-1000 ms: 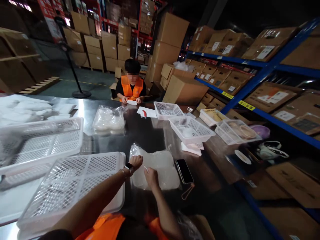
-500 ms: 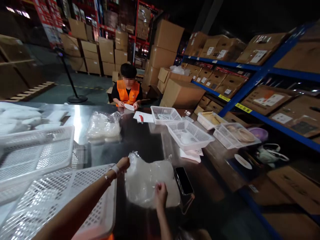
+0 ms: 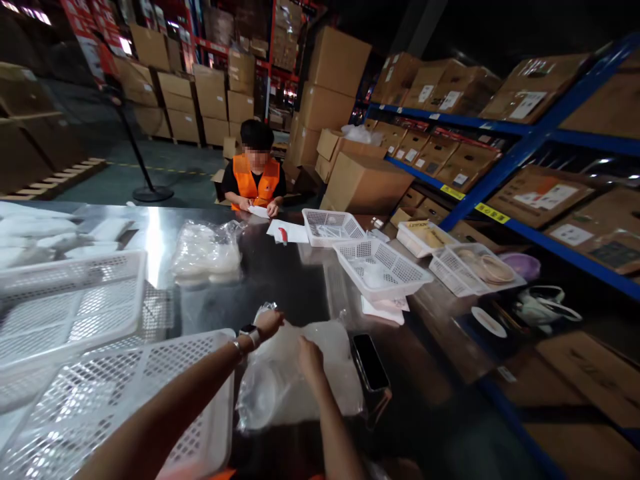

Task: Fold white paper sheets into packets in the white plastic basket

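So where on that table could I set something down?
Best, probably: the dark stretch of table between the wrapped bundle and the perforated basket, beyond the plastic bag, left hand and right hand. Another patch shows right of the phone, though the table edge there is hard to make out. Crowded: the left side, with trays and white packs.

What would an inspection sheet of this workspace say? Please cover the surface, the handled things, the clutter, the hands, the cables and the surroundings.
Surface: dark, shiny table, bright reflection towards the left.
Handled things: clear bag with whitish contents, lying flat; another wrapped bundle farther back.
Clutter: phone right of the bag; white baskets on both sides.
Hands: left hand and right hand both at the bag; exact grip unclear.
Cables: nothing seen.
Surroundings: co-worker in an orange vest opposite; cardboard boxes behind; blue shelving at right.
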The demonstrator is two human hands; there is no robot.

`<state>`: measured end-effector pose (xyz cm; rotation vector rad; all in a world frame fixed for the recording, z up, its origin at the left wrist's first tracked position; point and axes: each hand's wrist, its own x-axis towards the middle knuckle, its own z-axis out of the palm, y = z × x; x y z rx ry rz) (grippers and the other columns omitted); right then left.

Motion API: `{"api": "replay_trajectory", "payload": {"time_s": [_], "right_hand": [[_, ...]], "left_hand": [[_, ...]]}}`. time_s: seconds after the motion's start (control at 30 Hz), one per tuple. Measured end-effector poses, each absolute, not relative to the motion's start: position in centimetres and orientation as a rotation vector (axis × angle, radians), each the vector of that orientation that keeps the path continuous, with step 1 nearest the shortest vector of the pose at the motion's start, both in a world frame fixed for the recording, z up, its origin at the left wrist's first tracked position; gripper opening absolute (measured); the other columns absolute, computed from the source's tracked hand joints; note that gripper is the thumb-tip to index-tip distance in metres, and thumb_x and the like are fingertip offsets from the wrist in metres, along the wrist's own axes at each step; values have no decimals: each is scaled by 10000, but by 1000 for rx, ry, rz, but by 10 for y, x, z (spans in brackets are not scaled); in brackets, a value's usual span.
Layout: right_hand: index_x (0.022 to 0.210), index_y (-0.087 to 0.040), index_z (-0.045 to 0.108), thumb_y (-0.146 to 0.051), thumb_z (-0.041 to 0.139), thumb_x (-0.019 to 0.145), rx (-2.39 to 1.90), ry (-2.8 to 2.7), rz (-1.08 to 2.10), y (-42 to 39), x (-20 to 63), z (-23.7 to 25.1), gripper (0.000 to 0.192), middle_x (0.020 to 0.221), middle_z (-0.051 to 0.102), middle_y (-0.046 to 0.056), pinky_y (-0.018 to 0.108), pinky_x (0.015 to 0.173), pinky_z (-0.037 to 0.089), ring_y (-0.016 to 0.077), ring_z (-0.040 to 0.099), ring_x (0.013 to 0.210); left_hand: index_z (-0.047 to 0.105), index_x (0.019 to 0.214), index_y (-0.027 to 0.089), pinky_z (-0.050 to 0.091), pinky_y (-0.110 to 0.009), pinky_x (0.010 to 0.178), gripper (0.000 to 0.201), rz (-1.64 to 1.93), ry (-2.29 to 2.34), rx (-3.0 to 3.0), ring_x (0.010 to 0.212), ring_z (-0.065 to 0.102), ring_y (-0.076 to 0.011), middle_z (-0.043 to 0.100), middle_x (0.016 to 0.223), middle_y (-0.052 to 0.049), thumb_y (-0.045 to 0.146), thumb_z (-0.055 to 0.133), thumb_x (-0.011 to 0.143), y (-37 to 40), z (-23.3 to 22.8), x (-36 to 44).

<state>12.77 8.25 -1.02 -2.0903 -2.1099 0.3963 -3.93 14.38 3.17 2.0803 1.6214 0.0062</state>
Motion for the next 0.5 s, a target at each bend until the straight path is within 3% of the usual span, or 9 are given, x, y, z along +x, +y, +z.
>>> {"api": "replay_trajectory", "payload": {"time_s": [0.17, 0.3, 0.4, 0.5], "right_hand": [[753, -176, 674, -205, 456, 900, -2036, -2030, 344, 55, 192, -17, 264, 654, 687, 60, 226, 552, 361, 152, 635, 602], [729, -166, 646, -338, 344, 939, -2009, -1888, 295, 52, 217, -25, 406, 632, 672, 89, 256, 534, 394, 186, 620, 568], [832, -155, 659, -448, 261, 952, -1941, -1836, 286, 62, 213, -26, 509, 751, 705, 126, 280, 604, 470, 218, 661, 673], [1086, -119, 635, -522, 224, 949, -1874, -1737, 207, 53, 206, -24, 591, 974, 700, 181, 334, 737, 520, 259, 678, 876]], "left_hand": [[580, 1217, 168, 542, -442, 886, 358, -36, 1901, 1903, 1050, 622, -223, 610, 1228, -86, 370, 600, 921, 169, 48, -107], [579, 1214, 152, 541, -433, 877, 354, -62, 1983, 1819, 1037, 624, -219, 611, 1220, -86, 357, 599, 925, 175, 54, -152], [589, 1198, 147, 553, -418, 860, 363, -29, 1942, 1835, 1015, 633, -215, 622, 1194, -94, 371, 613, 914, 174, 55, -156], [584, 1203, 148, 554, -419, 853, 357, 77, 1889, 1890, 1006, 634, -209, 622, 1193, -92, 364, 607, 919, 167, 58, -155]]}}
